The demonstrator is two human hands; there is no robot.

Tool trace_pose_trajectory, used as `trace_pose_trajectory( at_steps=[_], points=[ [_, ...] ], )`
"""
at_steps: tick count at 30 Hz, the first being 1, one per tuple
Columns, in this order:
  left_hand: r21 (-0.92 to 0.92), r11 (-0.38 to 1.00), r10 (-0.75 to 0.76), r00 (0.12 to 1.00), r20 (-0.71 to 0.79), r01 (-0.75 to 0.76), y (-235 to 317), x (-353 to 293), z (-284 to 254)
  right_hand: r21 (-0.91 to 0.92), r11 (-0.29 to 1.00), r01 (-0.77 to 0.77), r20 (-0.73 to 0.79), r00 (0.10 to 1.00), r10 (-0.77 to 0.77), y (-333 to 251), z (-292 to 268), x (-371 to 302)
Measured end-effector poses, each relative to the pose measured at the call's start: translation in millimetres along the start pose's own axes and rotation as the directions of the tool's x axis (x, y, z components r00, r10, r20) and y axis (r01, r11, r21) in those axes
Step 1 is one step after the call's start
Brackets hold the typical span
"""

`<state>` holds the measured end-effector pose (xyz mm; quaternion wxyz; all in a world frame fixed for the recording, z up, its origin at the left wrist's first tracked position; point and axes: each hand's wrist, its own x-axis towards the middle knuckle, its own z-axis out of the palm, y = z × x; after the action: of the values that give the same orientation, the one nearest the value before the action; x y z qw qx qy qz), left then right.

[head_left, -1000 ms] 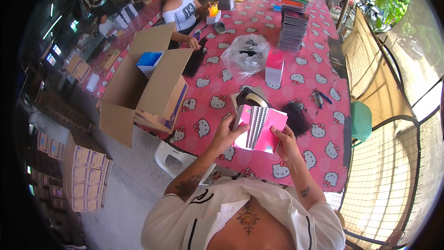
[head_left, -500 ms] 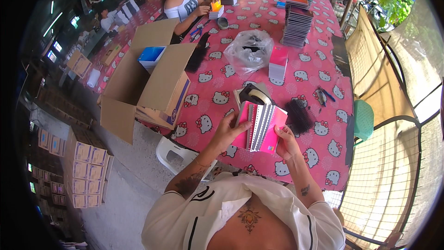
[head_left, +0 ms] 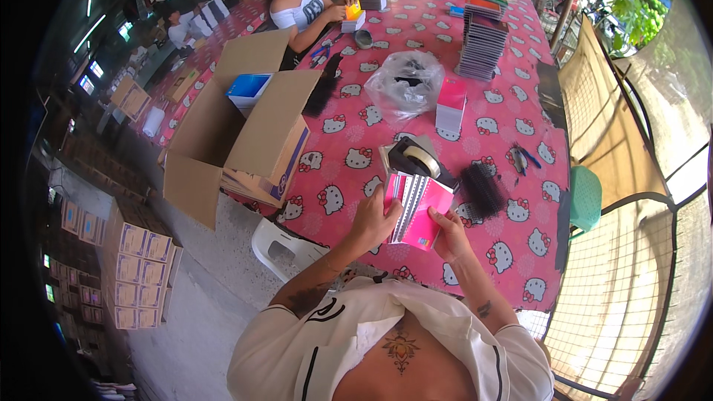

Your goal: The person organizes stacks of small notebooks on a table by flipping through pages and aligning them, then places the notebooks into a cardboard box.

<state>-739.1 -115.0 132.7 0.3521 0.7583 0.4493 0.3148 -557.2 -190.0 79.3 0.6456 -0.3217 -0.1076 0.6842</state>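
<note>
In front of my chest I hold a small bundle of pink spiral notebooks (head_left: 434, 212), tilted, their punched and coiled edges lined up side by side. My left hand (head_left: 377, 220) is closed on the left side of the bundle, thumb on top. My right hand (head_left: 451, 238) grips the right side, its thumb on the pink cover. Just beyond the bundle stands a black tape dispenser (head_left: 438, 172) with a roll of tape. Right of it lies a heap of black binding coils (head_left: 483, 191). Farther off is a stack of pink-topped notebooks (head_left: 451, 113).
An open cardboard box (head_left: 261, 141) with blue-covered notebooks (head_left: 249, 85) is at left. On the pink patterned tablecloth (head_left: 334, 226) are a clear plastic bag (head_left: 394, 96), cutting pliers (head_left: 529, 157) and a tall notebook stack (head_left: 479, 52). Across the table a person (head_left: 301, 11) handles yellow-topped notebooks.
The fanned notebooks have drawn closer together, so their coiled edges spread less. My hands have come slightly nearer each other, still holding the bundle. The view has shifted a little.
</note>
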Motion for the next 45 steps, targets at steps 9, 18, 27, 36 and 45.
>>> trace_pose_trajectory(
  at_steps=[9,18,27,36,45],
  points=[
    [0.312,0.949,0.063,0.997,-0.033,-0.05,-8,5,-38,-0.186,0.982,0.018,-0.189,0.981,-0.053,0,-9,2],
    [0.406,0.661,0.292,0.715,0.635,-0.631,-47,-36,-4,-0.835,-0.226,0.502,0.536,0.834,-0.128,-29,43,30],
    [0.585,0.573,0.51,0.808,0.295,-0.575,-72,-63,23,-0.885,-0.021,0.465,0.434,0.841,0.323,7,14,105],
    [0.587,0.631,0.342,0.861,0.376,-0.507,-77,-55,32,-0.713,0.697,0.076,0.318,0.921,0.225,13,-50,83],
    [0.478,0.719,0.285,0.841,0.46,-0.505,-79,-47,23,-0.837,0.217,0.503,0.471,0.863,-0.184,67,-64,12]
  ],
)
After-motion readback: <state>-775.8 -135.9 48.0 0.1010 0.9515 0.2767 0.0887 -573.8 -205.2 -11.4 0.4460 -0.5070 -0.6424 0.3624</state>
